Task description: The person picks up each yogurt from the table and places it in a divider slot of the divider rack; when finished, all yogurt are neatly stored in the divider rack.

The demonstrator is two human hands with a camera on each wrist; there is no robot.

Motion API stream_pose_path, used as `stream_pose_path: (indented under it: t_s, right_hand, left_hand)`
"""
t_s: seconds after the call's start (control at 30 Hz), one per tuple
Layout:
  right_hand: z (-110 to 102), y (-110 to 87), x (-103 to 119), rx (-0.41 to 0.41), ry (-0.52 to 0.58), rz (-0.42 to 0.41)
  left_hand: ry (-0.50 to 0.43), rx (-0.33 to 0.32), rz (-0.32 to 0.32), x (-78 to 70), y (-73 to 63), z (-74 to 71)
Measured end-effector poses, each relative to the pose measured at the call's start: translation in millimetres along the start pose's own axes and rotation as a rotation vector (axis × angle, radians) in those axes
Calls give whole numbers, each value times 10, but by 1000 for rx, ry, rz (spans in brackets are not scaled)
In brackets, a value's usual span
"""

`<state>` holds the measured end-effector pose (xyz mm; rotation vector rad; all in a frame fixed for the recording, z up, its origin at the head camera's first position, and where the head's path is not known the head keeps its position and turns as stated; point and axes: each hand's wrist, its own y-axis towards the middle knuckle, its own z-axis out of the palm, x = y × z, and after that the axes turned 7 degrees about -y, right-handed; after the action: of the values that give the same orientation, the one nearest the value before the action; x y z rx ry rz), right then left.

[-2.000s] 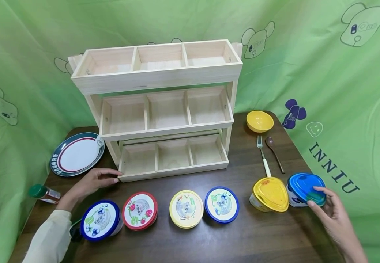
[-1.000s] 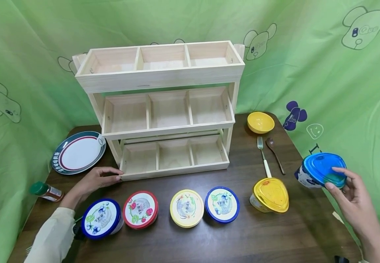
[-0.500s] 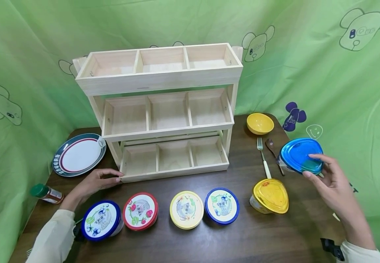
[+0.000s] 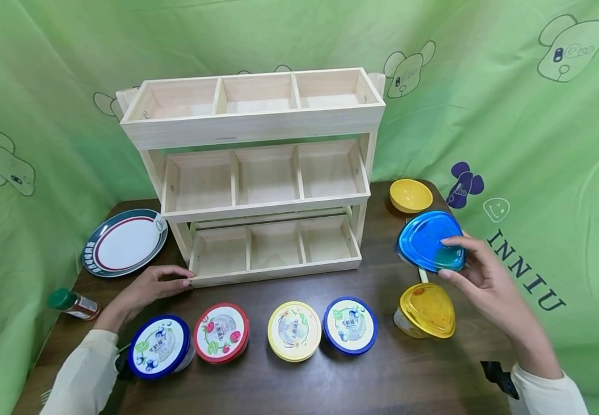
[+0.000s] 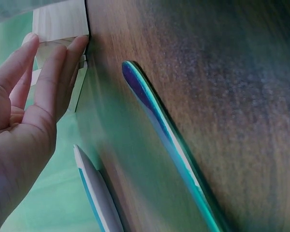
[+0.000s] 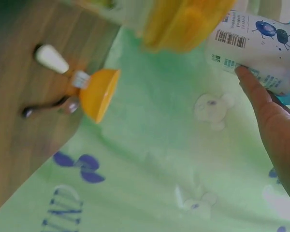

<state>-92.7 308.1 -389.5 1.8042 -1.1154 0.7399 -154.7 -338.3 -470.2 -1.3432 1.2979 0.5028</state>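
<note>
My right hand [image 4: 491, 288] grips a tub with a blue lid [image 4: 424, 239], lifted above the table and tilted, just behind a yellow-lidded tub [image 4: 426, 311]. The right wrist view shows the tub's white printed side [image 6: 237, 43] with my fingers beneath it. At the far left, my left hand [image 4: 154, 285] touches the lower left front corner of a three-tier wooden rack [image 4: 252, 132]. Its straight fingers lie against the wood in the left wrist view. Below that hand stand a blue-rimmed round tub [image 4: 159, 346] and a red-rimmed one [image 4: 221, 333].
Two more round tubs, one yellow-rimmed [image 4: 294, 331] and one blue-rimmed [image 4: 350, 325], stand mid-table. A plate [image 4: 125, 242] and a green-capped jar [image 4: 73, 304] lie left. A yellow bowl [image 4: 410, 196] sits back right. The raised tub partly hides a fork [image 4: 423, 275].
My right hand has lifted the blue-lidded tub from the table's right side and carried it left, over the fork and spoon. The left hand stays at the rack's corner.
</note>
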Motion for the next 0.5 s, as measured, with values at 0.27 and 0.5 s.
stream_pose_path:
  t_s: [0.27, 0.5]
  right_hand:
    - [183, 130, 164, 71, 24, -14]
    - [309, 228, 241, 107, -90, -17]
  left_hand:
    - [-1, 2, -2, -2, 1, -7]
    - [-9, 3, -11, 7, 3, -5]
